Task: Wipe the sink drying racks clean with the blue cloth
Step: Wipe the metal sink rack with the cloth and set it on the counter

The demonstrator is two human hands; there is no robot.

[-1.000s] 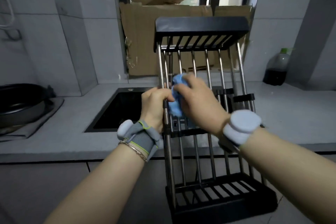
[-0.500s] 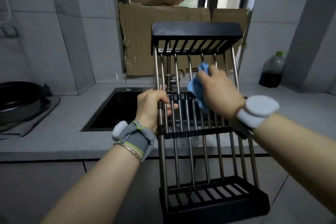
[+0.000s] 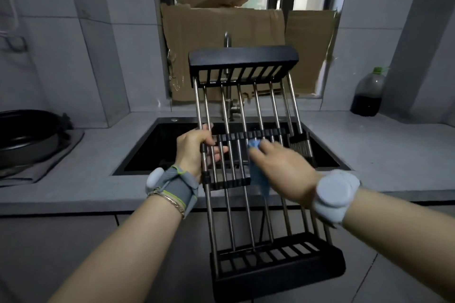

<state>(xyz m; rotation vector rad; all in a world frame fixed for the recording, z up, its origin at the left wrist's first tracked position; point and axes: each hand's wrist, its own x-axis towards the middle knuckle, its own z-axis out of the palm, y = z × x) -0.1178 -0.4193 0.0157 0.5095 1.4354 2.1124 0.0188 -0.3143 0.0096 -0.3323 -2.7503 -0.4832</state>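
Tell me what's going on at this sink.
A person holds a drying rack tilted above the sink. The left hand grips the rack's left rail beside the middle crossbar. The right hand holds the blue cloth against the bars there, with part of the cloth hanging below. How clean the bars are cannot be told.

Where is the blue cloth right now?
In the head view, the blue cloth is in the right hand, pressed against the middle bars of the drying rack, beside the left hand gripping its left rail, in front of the sink.
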